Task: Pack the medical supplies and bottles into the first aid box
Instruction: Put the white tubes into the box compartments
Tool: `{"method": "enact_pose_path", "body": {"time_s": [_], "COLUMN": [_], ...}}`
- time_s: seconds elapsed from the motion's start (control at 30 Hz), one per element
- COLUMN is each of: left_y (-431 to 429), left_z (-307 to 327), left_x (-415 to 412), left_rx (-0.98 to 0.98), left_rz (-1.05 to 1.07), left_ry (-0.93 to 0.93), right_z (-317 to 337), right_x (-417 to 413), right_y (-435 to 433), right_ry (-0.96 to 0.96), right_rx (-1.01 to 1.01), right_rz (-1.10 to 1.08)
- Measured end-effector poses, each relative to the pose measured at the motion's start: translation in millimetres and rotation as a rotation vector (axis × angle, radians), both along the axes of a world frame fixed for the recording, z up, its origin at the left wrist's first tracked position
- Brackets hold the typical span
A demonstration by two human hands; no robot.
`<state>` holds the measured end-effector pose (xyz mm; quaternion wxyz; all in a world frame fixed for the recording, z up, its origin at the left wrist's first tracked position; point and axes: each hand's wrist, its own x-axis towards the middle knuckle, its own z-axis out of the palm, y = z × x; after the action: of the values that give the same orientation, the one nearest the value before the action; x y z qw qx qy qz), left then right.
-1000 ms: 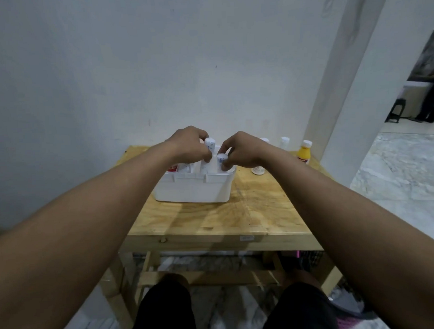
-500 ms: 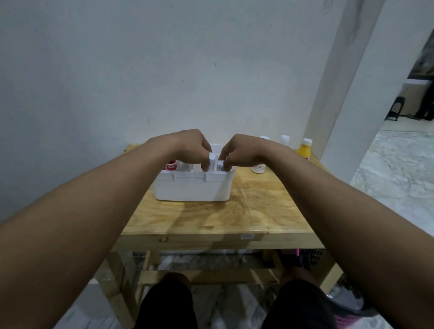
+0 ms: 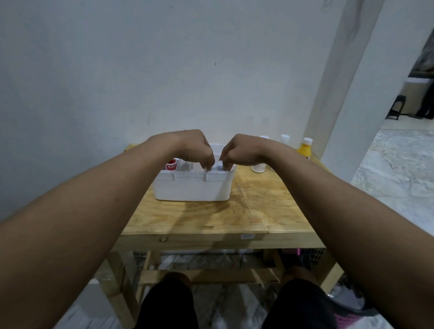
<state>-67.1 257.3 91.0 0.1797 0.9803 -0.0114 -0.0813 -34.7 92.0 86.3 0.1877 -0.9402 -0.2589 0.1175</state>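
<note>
A wooden surface (image 3: 237, 213) carries a white box (image 3: 192, 187) near its far edge, already part filled: a red-labelled item (image 3: 171, 164) stands in its left end. Packing looks about midway, since a yellow bottle (image 3: 304, 149), a white jar (image 3: 259, 167) and two more white-capped bottles wait by the far right corner. The left hand (image 3: 193, 148) and right hand (image 3: 240, 151) dip into the box's right end, fingers curled, each pinching a small white bottle (image 3: 219, 167) between them.

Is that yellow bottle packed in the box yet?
No. The yellow bottle stands on the table, right of the white box.
</note>
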Motion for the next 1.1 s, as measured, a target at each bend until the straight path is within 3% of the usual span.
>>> {"method": "enact_pose_path", "body": {"time_s": [1.1], "left_y": [1.6], "left_z": [5.1], "left_x": [-4.7], "left_rx": [0.016], "left_rz": [-0.022], "left_ry": [-0.021], "right_z": [4.3], "right_x": [-2.8], "right_y": [3.3], "right_ry": [-0.028], "right_rx": [-0.031], "right_rz": [0.002]}}
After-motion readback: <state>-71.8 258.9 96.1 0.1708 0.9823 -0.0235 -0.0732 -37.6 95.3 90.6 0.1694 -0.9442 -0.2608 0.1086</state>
